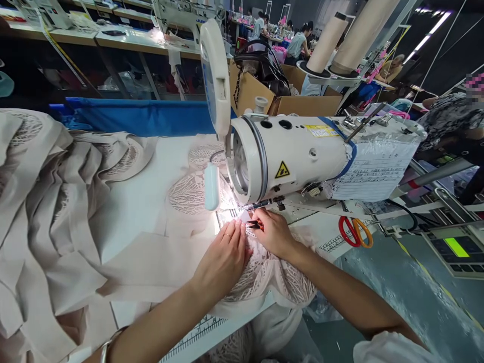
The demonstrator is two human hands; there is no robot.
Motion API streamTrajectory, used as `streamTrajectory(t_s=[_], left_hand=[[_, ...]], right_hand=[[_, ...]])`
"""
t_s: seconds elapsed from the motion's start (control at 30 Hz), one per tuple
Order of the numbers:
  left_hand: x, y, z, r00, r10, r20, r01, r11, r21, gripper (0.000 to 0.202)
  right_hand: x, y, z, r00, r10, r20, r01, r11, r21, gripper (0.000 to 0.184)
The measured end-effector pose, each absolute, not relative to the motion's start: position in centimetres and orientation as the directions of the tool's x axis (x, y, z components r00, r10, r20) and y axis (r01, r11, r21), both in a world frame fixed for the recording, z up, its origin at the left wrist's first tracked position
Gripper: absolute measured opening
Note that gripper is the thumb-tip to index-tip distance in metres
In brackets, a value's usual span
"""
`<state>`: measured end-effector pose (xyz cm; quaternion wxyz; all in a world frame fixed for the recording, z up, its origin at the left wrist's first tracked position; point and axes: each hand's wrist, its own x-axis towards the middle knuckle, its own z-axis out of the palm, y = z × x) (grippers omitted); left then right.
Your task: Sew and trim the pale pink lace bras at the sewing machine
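Okay, looking at lace fabric (260, 267) right under the left hand (226, 256) (flat, fingers together) and bunched nearside of the right hand (276, 234), closed around small snips (254, 225); can't tell if also pinching lace fabric. Probably light, soft, limp, prone to snagging; best held flat-fingered by plain borders (247, 305). Watch machine head (291, 156) just beyond the right hand, table edge (215, 335) nearside of both. Most room left of the left hand, toward the fabric pile (41, 237).

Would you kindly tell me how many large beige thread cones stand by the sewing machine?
2: a narrower cone at left and a wider cone at right, cut off at the top; others may be hidden.
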<state>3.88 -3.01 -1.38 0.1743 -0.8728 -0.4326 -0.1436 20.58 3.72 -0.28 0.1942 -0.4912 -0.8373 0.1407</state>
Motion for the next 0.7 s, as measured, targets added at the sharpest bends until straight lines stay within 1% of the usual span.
streamTrajectory(t_s=[0.1, 0.17, 0.27, 0.33, 0.4, 0.5, 0.53, 0.63, 0.7], left_hand=[[3.9, -2.9, -1.2, 0.614, 0.682, 0.397, 0.783, -0.59, -0.197, 0.047], [3.9, -2.8, -1.1, 0.607, 0.69, 0.394, 0.785, -0.597, -0.165, 0.045], [3.7, -2.6, -0.8, 0.576, 0.717, 0.391, 0.799, -0.594, -0.088, 0.037], [3.6, -2.4, -0.6, 0.561, 0.731, 0.39, 0.804, -0.592, -0.047, 0.031], [3.4, -2.2, -0.5, 0.55, 0.741, 0.384, 0.806, -0.591, -0.015, 0.029], [3.2, -2.1, -0.5, 0.545, 0.745, 0.385, 0.802, -0.597, 0.019, 0.029], [3.2, -2.0, -0.6, 0.542, 0.745, 0.389, 0.801, -0.598, 0.028, 0.03], [3.0, -2.0, -0.7, 0.531, 0.752, 0.39, 0.805, -0.591, 0.044, 0.043], [3.0, -1.9, -0.7, 0.531, 0.761, 0.373, 0.811, -0.584, 0.039, 0.044]], right_hand=[[20.6, 3.6, -0.5, -0.453, 0.874, 0.178, 0.771, 0.484, -0.413, 0.007], [20.7, 3.5, -0.7, -0.461, 0.867, 0.192, 0.761, 0.497, -0.417, 0.006], [20.8, 3.4, -0.9, -0.472, 0.853, 0.221, 0.753, 0.521, -0.403, 0.012], [20.7, 3.3, -1.0, -0.512, 0.825, 0.241, 0.745, 0.566, -0.353, 0.012], [20.7, 3.1, -1.0, -0.56, 0.784, 0.266, 0.739, 0.619, -0.267, 0.012], [20.5, 2.9, -1.0, -0.611, 0.731, 0.304, 0.725, 0.671, -0.154, 0.024], [20.5, 2.8, -1.0, -0.622, 0.719, 0.309, 0.72, 0.681, -0.134, 0.028], [20.5, 2.6, -0.8, -0.634, 0.72, 0.282, 0.725, 0.681, -0.105, 0.033], [20.5, 2.6, -0.7, -0.628, 0.74, 0.241, 0.744, 0.662, -0.091, 0.033]])
